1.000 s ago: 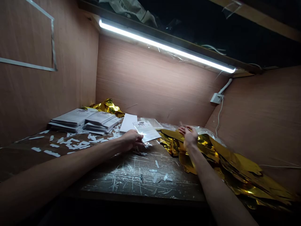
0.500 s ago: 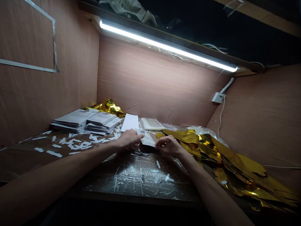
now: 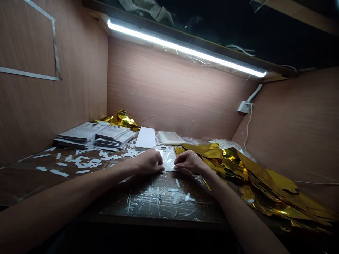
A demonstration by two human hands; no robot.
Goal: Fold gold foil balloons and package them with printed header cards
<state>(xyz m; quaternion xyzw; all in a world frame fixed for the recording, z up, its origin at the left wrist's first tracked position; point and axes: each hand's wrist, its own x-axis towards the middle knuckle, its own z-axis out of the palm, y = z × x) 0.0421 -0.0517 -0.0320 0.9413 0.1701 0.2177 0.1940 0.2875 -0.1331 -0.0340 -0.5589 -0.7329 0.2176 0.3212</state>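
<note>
Holding my left grip [image 3: 149, 161] and my right grip [image 3: 188, 161] curled down over opposite edges of a clear plastic sleeve [image 3: 167, 158], I am keeping it flat on the worktop [image 3: 156, 203], though I cannot tell whether my fingers are pinching it or only pressing. The sleeve is lying between my hands, its long axis running away from me toward the back wall, and neither grip is clearly nearer to it. Small white paper strips [image 3: 176, 182] are lying on the scratched surface just in front of me, and gold foil [image 3: 209, 151] is spreading out beside my right grip. Beyond the sleeve, a white card [image 3: 144, 138] and a shallow clear tray [image 3: 169, 138] are sitting near the back, stacks of printed booklets [image 3: 113, 135] are lying to the left, and a strip light [image 3: 185, 46] is shining above the pinkish laminate wall [image 3: 169, 91].
</note>
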